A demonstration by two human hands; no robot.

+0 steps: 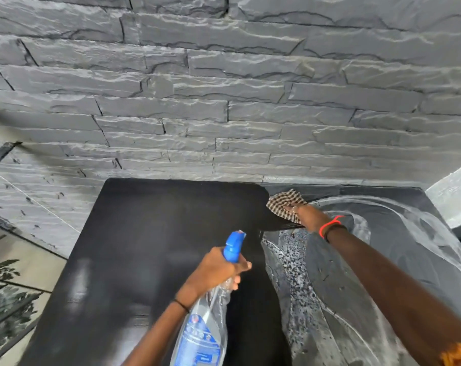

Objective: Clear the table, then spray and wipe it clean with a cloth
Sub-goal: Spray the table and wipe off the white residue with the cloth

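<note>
Filling the whole upper half of the view, beyond both hands, is a rough grey stone-clad wall (224, 88). Below it lies a black counter (145, 247), its far edge meeting the wall. Under and to the left of the left hand the surface is plain dark; under the right forearm it shows pale curved smear marks (382, 207) and a band of speckled foam (298, 281).

The right hand (307, 216) reaches far forward and presses flat on a brown-and-cream checked cloth (283, 203), fingers spread over it, near the counter's back edge. A ring shows on one finger, and a red band (329, 224) and a dark band circle the wrist.

The left hand (219, 268), nearer to the viewer, is wrapped tightly around the neck of a clear spray bottle (205, 326) with a blue label. Its blue trigger head (233, 247) rises above the fingers and points forward, towards the cloth. A thin black band sits on the left wrist.
</note>
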